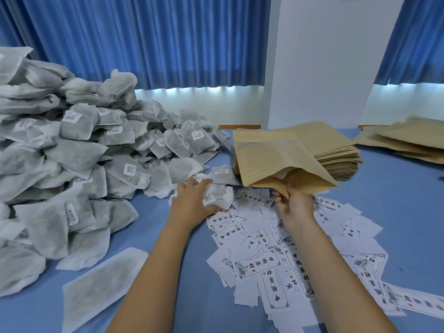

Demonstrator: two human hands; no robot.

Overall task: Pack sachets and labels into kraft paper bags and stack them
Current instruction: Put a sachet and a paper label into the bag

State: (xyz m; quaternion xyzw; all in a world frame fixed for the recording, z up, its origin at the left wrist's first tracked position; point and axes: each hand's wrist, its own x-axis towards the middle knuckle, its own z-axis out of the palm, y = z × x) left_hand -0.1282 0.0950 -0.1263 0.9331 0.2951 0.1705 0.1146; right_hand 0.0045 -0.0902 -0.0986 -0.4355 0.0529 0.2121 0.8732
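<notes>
My left hand (192, 199) grips a white-grey sachet (219, 197) at the near edge of the big sachet pile (72, 152) on the left. My right hand (294, 204) pinches the lower lip of a kraft paper bag (271, 159), holding it up with its mouth open toward me. That bag hovers in front of a stack of flat kraft bags (336, 155). Printed white labels (276, 260) lie scattered on the blue table below both hands.
A second, looser stack of kraft bags (408, 140) lies at the far right. A long flat sachet (101, 284) lies near my left forearm. Blue tabletop (403, 200) shows to the right of the labels. Blue curtains and a white pillar stand behind.
</notes>
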